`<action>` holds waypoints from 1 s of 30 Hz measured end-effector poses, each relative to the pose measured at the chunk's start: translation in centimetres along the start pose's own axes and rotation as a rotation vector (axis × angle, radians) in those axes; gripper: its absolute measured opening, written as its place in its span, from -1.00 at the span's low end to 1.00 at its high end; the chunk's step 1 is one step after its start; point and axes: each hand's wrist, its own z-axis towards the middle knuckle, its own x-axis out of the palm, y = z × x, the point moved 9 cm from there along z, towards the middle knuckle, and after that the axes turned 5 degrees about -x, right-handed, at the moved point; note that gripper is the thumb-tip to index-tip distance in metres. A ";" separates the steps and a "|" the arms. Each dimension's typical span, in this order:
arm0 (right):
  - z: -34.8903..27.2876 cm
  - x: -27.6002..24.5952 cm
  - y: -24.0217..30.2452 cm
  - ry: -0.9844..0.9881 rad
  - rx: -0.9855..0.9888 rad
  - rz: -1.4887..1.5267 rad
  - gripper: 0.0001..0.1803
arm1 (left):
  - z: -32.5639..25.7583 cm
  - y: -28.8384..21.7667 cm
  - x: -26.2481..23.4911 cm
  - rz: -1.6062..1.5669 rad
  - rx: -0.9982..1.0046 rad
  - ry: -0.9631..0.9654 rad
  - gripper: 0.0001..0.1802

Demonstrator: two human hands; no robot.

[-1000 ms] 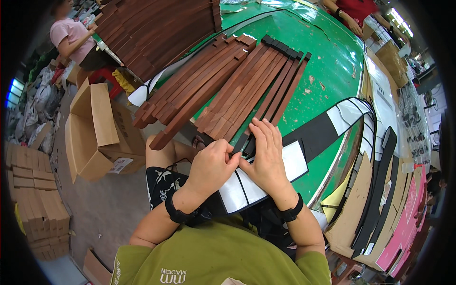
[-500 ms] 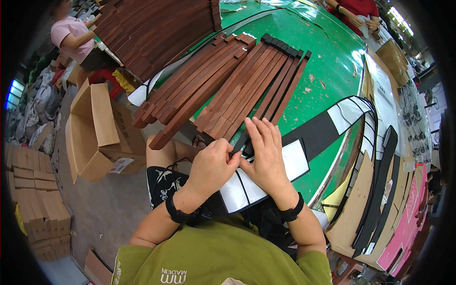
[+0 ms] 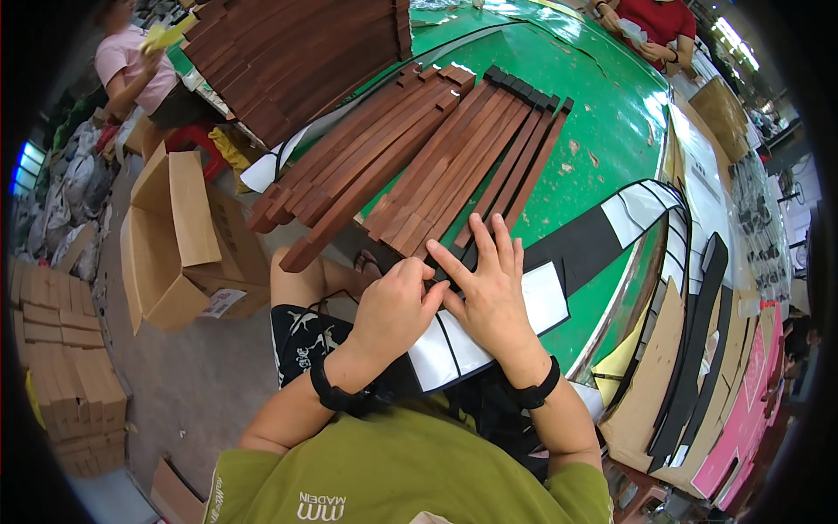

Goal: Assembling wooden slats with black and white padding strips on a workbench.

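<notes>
Brown wooden strips (image 3: 454, 166) are laid side by side in a fanned row on the green table (image 3: 602, 105), their near ends at the table's front edge just beyond both hands. Left hand (image 3: 393, 310) is seen with fingers curled together, fingertips at the strip ends (whether anything is pinched cannot be told). Right hand (image 3: 489, 288) is held open, fingers spread flat over a white sheet with black lines (image 3: 546, 297). A darker strip stack (image 3: 297, 52) is kept further back; an open cardboard box (image 3: 179, 236) stands on the floor at left.
</notes>
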 end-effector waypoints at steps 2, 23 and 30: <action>0.0 0.0 0.3 -0.003 -0.020 -0.036 -0.28 | 0.4 0.0 0.1 0.000 0.019 -0.011 -0.71; 0.5 0.3 -14.7 -0.256 0.846 0.781 0.03 | -0.1 1.5 -0.2 -0.246 0.085 0.401 -0.27; 4.9 -3.4 -22.9 -0.609 0.907 1.172 -0.03 | -0.1 4.5 -0.9 -0.369 0.168 0.550 -0.49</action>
